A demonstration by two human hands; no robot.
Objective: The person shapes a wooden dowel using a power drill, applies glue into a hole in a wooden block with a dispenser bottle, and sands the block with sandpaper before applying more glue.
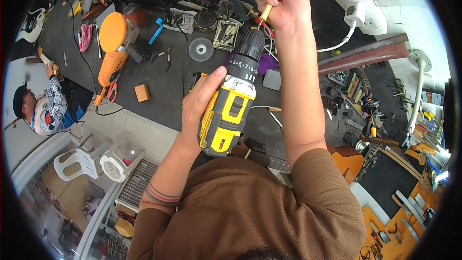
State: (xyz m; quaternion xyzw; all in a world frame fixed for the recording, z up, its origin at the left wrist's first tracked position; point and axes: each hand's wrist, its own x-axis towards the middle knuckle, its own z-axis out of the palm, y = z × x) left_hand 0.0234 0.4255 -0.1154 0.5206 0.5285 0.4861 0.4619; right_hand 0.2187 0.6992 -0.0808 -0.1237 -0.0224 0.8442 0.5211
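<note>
My left hand (pixel 204 98) is wrapped around a yellow and black cordless drill (pixel 228 110), its thumb along the side of the body. The drill's black chuck (pixel 251 43) points up and away from me. Above it, my right hand (pixel 284 1) is closed around a slim pale-yellow stick (pixel 266 13). The stick slants down toward the chuck and ends in a thin tip right at its mouth. Whether that tip sits inside the chuck or only meets it, I cannot tell. My left palm and the drill's handle are mostly hidden.
On the dark workbench (pixel 159 86) lie an orange sander (pixel 113 53), pliers (pixel 166 58), a grey disc (pixel 201 49), a wooden block (pixel 142 92) and trays of small parts (pixel 226 33). A wall socket (pixel 368 14) is at upper right. A person (pixel 45 98) works at far left.
</note>
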